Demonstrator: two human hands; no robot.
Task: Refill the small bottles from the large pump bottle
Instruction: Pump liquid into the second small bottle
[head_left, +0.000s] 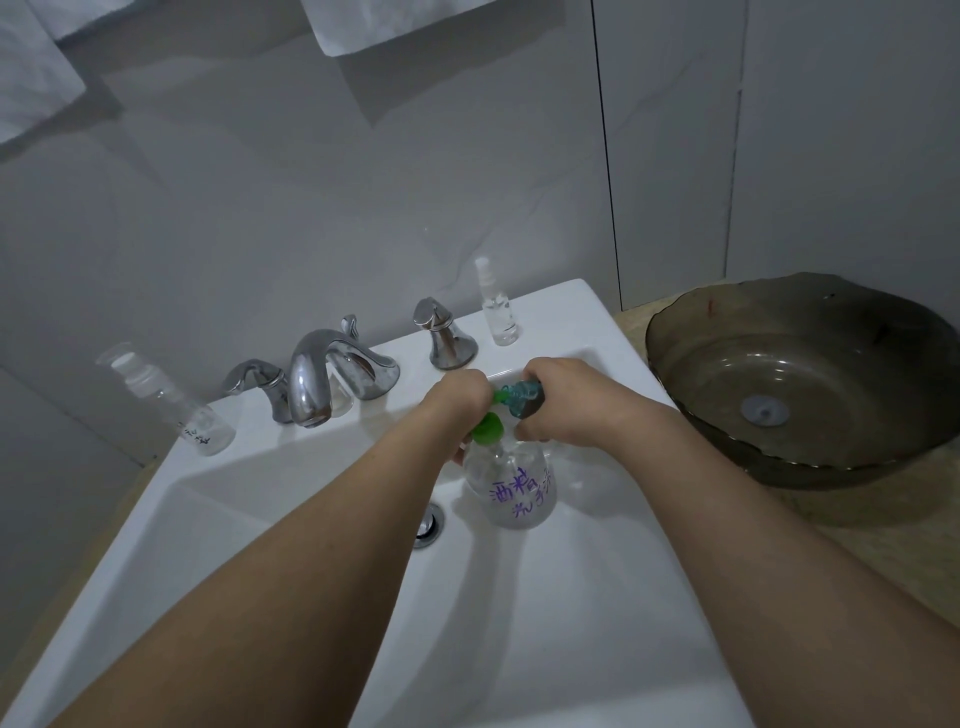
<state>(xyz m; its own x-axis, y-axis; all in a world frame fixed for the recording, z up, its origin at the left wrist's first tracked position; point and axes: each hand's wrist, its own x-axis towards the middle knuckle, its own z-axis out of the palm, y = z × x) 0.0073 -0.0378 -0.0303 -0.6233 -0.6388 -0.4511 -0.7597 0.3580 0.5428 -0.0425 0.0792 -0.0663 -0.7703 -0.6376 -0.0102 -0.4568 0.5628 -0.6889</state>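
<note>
The large pump bottle (511, 486) stands upright in the sink (322, 519), its green pump head (489, 427) under the left hand (457, 397), whose fingers curl over it. The right hand (563, 400) grips a small teal bottle (522, 397) tilted sideways at the pump spout. Two clear small bottles (496, 306) stand on the sink rim, well apart.

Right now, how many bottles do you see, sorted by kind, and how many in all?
Large pump bottle, green pump, over the sink: 1
Small teal bottle, held at the pump nozzle: 1
Small clear bottles on the sink ledge, one left, one right: 2
Total: 4
</note>
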